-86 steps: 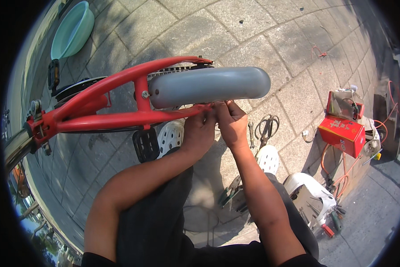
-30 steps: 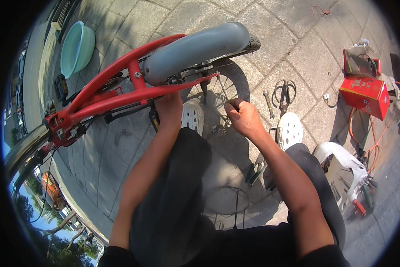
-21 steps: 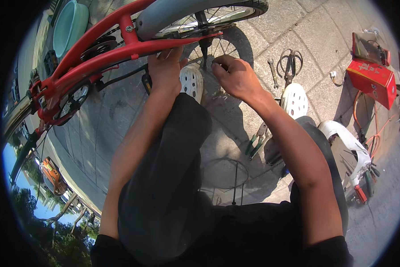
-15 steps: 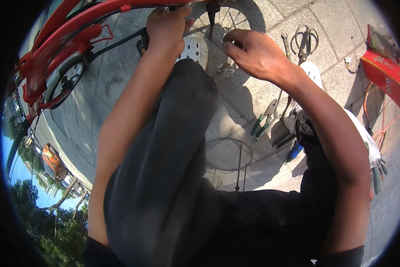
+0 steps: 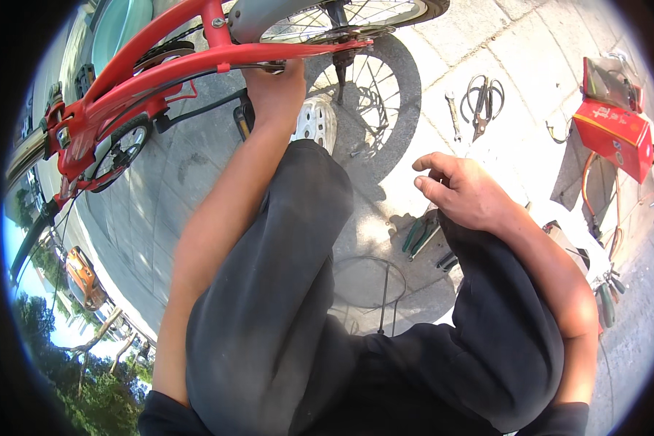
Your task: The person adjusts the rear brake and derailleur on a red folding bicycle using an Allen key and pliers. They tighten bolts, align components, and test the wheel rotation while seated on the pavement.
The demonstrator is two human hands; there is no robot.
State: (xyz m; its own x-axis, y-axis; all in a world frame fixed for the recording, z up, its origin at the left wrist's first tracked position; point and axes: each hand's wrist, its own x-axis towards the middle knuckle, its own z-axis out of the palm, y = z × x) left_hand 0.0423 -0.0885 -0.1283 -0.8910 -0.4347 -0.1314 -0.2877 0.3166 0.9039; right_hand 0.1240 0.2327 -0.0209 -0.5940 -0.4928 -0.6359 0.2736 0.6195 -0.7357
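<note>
A red bicycle frame [image 5: 159,40] leans across the upper left, with a grey mudguard [image 5: 245,18] over its rear wheel [image 5: 432,9]. My left hand [image 5: 276,91] is wrapped round the frame's lower tube beside that wheel; its fingertips are mostly hidden. My right hand [image 5: 461,189] is raised over my right knee with fingers loosely bent and apart, holding nothing. Beyond it on the pavement lie a spanner [image 5: 453,115] and black scissors [image 5: 481,109]. Green-handled pliers [image 5: 418,236] lie below and left of that hand.
A red box [image 5: 614,138], cables and a white plastic panel [image 5: 596,265] with tools sit at the right. A turquoise basin [image 5: 116,29] stands behind the bicycle. A wire hoop [image 5: 370,283] lies between my legs. My white shoe [image 5: 314,123] is under the frame.
The bicycle has shifted up the picture and shows more wheel side. My hands, earlier together at the frame, are apart: the left stays on it, the right has drawn back toward my knee.
</note>
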